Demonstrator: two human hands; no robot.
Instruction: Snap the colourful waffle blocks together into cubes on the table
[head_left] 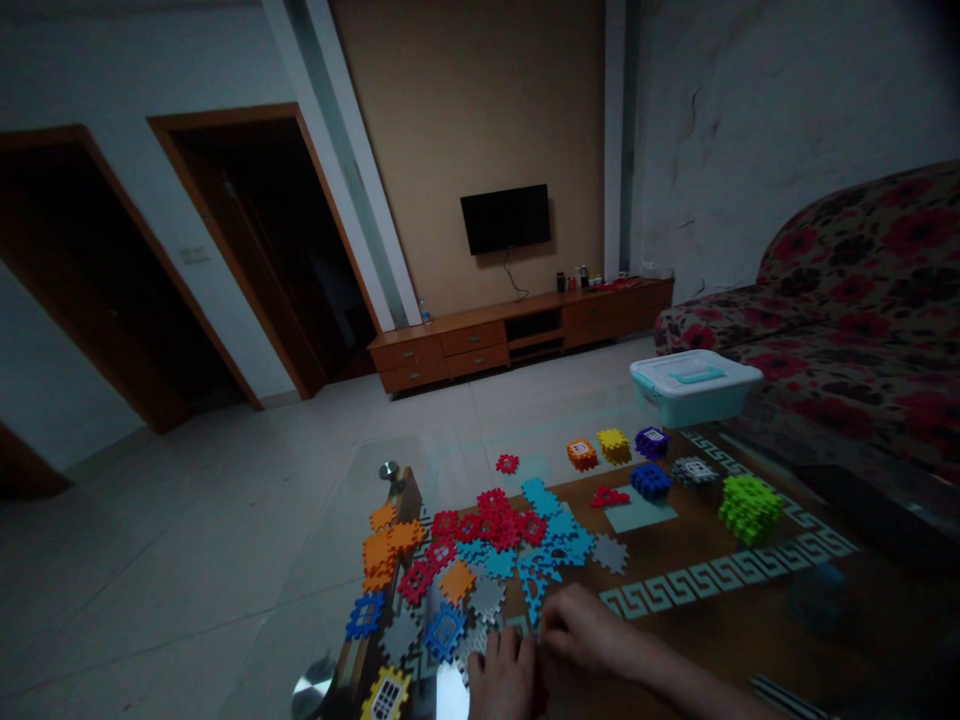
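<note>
At the bottom of the head view, my left hand [504, 676] is closed, its fingers bent and side by side. Against its inner side shows the edge of a dark red tile [540, 692], mostly hidden. My right hand [582, 624] is just right of it, fingers curled in; what they pinch is hidden. Close by lie grey interlocking tiles [487, 598], a blue tile with a window pattern [446, 631] and light-blue tiles [568, 540]. Red tiles [499, 522] are heaped farther back, orange tiles [380, 553] at the left and a yellow tile [387, 694] near the front.
Sorted stacks stand on the glass table at the right: green tiles [750, 508], blue tiles [651, 482], yellow tiles [614, 446] and orange tiles [581, 455]. A lidded plastic box [694, 405] is behind them. A flowered sofa [862, 330] borders the right side.
</note>
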